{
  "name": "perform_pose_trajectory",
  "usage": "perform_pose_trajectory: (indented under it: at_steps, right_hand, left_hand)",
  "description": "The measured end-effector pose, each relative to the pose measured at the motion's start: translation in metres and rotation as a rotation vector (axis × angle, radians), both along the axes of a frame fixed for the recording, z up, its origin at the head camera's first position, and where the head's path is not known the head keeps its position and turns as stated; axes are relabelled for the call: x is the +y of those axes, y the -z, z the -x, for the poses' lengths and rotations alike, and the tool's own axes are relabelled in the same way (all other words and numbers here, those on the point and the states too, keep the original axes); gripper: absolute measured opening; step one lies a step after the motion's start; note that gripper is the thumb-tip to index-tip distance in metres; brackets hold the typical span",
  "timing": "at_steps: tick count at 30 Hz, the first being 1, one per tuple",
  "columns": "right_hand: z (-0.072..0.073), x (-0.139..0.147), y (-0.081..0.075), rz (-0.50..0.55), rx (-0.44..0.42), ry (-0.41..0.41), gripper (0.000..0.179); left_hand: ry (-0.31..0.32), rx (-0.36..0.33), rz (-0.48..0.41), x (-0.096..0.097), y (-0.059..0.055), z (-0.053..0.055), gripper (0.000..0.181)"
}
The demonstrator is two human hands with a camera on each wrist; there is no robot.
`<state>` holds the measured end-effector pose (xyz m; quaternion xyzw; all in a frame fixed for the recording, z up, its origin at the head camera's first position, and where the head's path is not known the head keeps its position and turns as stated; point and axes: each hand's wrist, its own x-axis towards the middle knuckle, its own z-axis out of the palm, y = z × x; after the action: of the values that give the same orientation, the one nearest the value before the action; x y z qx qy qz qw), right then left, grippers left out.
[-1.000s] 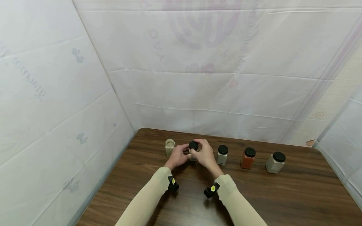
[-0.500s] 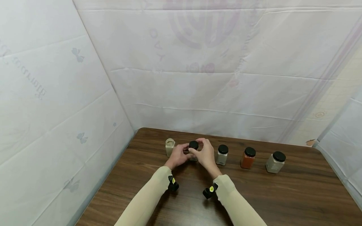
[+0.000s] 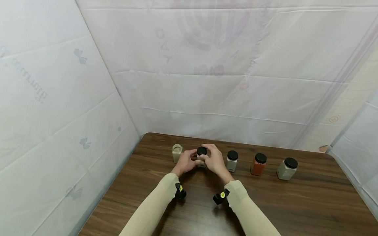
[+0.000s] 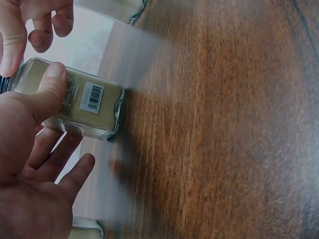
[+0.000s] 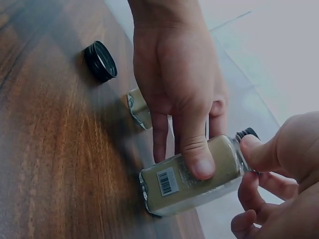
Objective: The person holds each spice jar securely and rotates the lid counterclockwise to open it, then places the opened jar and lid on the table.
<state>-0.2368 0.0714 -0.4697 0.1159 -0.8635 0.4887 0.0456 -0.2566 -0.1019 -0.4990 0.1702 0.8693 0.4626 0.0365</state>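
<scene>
The left hand (image 3: pixel 186 163) grips the jar (image 4: pixel 89 94) on the surface (image 3: pixel 198 214), beside an open jar (image 3: pixel 177 154), as the right hand (image 3: pixel 215 159) pinches its lid (image 3: pixel 202 150); a slack left grip could let twisting spin the jar; a sideways jerk could topple its neighbour.

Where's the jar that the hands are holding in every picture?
Head: held jar below and slightly right of centre.
Left wrist: held jar at left, above halfway.
Right wrist: held jar low, slightly right of centre.
Shared landmark: the left hand, gripping the held jar in all three.
</scene>
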Motion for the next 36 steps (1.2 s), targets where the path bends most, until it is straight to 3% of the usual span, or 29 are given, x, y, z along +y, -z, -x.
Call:
perform_pose_trajectory:
  at_steps: [8,12,19,36]
  right_hand:
    - [0.001,0.0,-0.001,-0.029,0.007,0.001,0.058]
    - [0.001,-0.004,0.003,-0.012,0.044,0.077,0.062]
    - [0.0,-0.011,0.003,-0.011,0.05,0.187,0.049]
    - [0.001,-0.003,-0.01,-0.067,-0.043,0.011,0.046]
  left_hand:
    - [0.003,0.023,0.014,-0.002,0.0,0.001,0.048]
    - [0.008,0.034,0.016,-0.002,0.001,0.001,0.049]
    - [0.005,0.011,0.004,-0.001,0.002,0.001,0.048]
    - [0.002,-0.017,-0.019,0.0,0.003,0.002,0.049]
